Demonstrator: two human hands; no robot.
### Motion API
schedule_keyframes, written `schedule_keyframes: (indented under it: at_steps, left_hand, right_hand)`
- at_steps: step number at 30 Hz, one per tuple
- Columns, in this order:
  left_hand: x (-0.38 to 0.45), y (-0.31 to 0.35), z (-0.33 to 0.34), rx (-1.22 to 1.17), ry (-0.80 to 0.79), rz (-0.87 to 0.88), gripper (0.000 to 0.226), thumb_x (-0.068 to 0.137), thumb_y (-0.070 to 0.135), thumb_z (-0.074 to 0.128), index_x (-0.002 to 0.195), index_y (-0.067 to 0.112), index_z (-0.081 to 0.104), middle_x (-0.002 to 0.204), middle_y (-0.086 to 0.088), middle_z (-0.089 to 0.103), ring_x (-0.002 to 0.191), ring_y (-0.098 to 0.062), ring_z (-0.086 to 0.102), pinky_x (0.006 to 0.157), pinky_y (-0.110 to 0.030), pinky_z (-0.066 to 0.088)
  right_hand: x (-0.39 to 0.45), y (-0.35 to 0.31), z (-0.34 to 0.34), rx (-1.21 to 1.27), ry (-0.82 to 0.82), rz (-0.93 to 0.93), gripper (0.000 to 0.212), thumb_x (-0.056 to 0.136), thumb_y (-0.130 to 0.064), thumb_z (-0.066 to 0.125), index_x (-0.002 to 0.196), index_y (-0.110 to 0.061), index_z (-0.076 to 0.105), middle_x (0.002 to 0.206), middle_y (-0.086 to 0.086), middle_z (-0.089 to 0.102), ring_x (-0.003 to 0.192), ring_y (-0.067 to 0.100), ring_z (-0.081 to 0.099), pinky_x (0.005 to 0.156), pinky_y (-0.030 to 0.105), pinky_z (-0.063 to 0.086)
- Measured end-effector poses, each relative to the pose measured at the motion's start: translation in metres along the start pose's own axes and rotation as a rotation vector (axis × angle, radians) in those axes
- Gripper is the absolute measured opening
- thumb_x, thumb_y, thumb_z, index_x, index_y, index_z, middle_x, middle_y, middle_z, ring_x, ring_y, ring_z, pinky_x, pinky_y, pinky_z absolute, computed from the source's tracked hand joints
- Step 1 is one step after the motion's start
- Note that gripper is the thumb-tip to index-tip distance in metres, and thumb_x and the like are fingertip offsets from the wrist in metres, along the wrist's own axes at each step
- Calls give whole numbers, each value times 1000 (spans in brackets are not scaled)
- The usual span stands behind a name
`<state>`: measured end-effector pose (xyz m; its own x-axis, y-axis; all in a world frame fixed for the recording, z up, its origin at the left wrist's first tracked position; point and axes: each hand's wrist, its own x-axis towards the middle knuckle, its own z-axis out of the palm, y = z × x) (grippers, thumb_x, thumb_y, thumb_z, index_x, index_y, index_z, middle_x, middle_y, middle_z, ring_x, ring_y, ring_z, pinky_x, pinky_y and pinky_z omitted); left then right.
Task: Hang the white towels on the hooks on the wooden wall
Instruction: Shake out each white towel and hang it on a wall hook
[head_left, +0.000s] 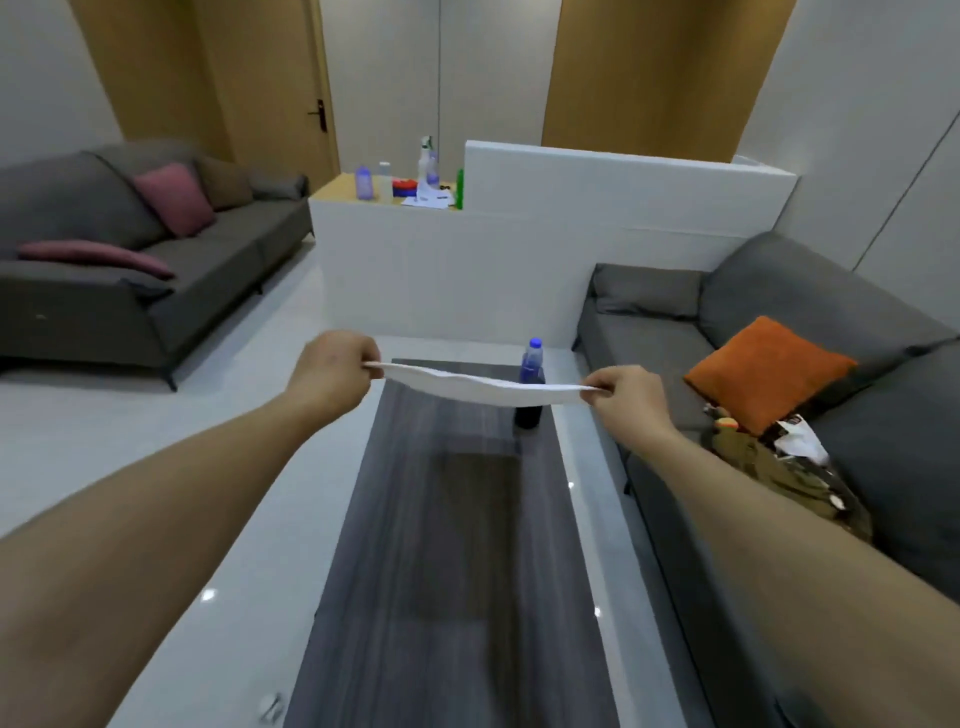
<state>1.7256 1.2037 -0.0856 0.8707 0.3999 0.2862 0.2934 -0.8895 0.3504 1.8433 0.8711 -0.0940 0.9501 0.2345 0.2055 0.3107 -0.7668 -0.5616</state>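
Both arms reach out over the dark coffee table (457, 571), the left hand (332, 371) and right hand (626, 397) each pinching one end of a white towel (478, 387) stretched between their fingers, a blue-capped bottle (531, 384) standing just beyond it.

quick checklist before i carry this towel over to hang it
1. Left hand pinches one end of the flat white cloth towel: ok.
2. Right hand pinches the other end: ok.
3. Towel held off the dark grey glossy coffee table: ok.
4. Towel apart from the blue-capped plastic bottle behind it: cannot tell, they overlap in view.
5. Hooks on a wooden wall in sight: not ok, none visible.
6. Towel spread without bunching: ok, only a slight sag at the middle.
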Motion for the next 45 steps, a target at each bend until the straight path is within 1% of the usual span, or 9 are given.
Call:
schedule_keyframes:
  at_steps: [7,14,19,25,33,36,39,42,45]
  left_hand:
    - [-177,-20,89,105,-203,-98,19,90,10,58,94,19,74,88,1,61,81,-18,53,68,-27,38]
    - [-321,-40,175,151,-458,-182,19,93,23,55,92,24,74,91,2,68,88,-19,61,72,-29,47]
    - [-374,-55,210,157,-735,-278,15,89,25,58,88,25,73,82,5,63,81,-17,58,67,-28,48]
    - [-328,-78,231,93,-774,-369,15,87,28,63,76,19,67,79,-1,64,79,-23,61,66,-30,52]
    - [-146,-125,276,47,-676,-366,17,91,32,61,75,25,63,79,-2,61,77,-24,56,64,-28,39]
    - [-86,-139,295,6,-621,-374,11,90,26,60,87,21,70,85,-4,64,83,-27,57,67,-29,38]
    - [-53,-150,312,-82,-563,-406,11,85,14,62,85,24,62,78,5,58,83,-25,59,59,-27,35]
    - [-53,-160,332,-122,-604,-440,8,88,17,62,94,16,67,90,-6,66,91,-30,62,68,-31,44]
    - [-89,-170,354,-134,-742,-555,28,90,20,61,117,15,68,114,-11,68,106,-32,61,88,-35,49]
  right_hand:
    - [-123,92,72,5,-262,76,22,95,-13,59,105,-19,77,101,2,74,86,20,67,82,37,58]
    - [-233,190,151,-93,-536,200,17,93,-17,65,105,-20,77,99,-1,74,80,12,63,75,26,53]
    - [-270,219,179,-209,-754,245,11,92,-23,67,94,-20,78,82,-6,66,74,9,58,72,24,47]
    - [-232,211,199,-220,-732,306,14,93,-22,62,86,-21,74,76,-6,62,76,16,58,65,23,41]
    - [-72,172,253,-176,-561,392,15,91,-22,67,76,-20,70,74,2,64,78,25,63,64,26,42]
    - [-17,159,277,-132,-419,428,15,92,-17,62,98,-14,76,90,7,71,88,28,65,75,32,52]
    - [9,152,299,-52,-250,467,26,93,-14,57,114,-12,71,106,10,73,99,30,65,86,32,50]
    - [0,162,321,-50,-323,511,28,93,-17,58,119,-12,69,109,8,72,102,29,65,83,26,44]
    - [-35,186,340,-71,-454,638,28,94,-17,60,119,-9,69,116,10,71,106,29,64,84,26,45]
